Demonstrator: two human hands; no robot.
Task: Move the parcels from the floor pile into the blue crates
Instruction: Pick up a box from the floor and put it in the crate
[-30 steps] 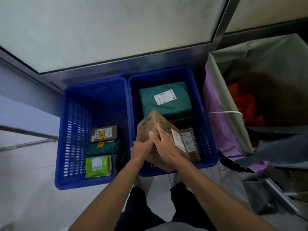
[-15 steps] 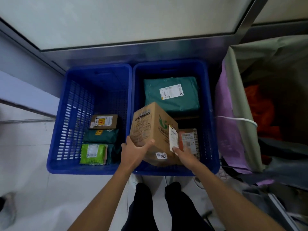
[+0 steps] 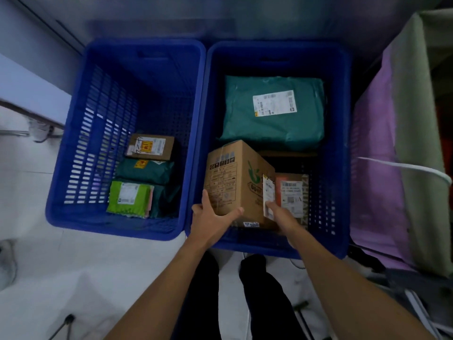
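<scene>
The place looks like a parcel sorting room or courier depot. A left blue crate point(image 3: 81, 148) and a right blue crate point(image 3: 340, 148) stand side by side on a pale tiled floor point(image 3: 61, 278). They hold a teal mailer bag point(image 3: 272, 128) and a cardboard box point(image 3: 232, 177) with shipping labels. A fabric sack point(image 3: 382, 168) stands just beside the right one.

— Can you read any text here?
— Almost none. The cardboard box point(image 3: 235, 182) has small handling symbols and a green logo, but its print is too blurred.
— And the white labels?
— The one on the teal parcel point(image 3: 272, 123) shows only barcodes. The reddish parcel point(image 3: 291, 192) shows a barcode and perhaps a letter "A".
</scene>
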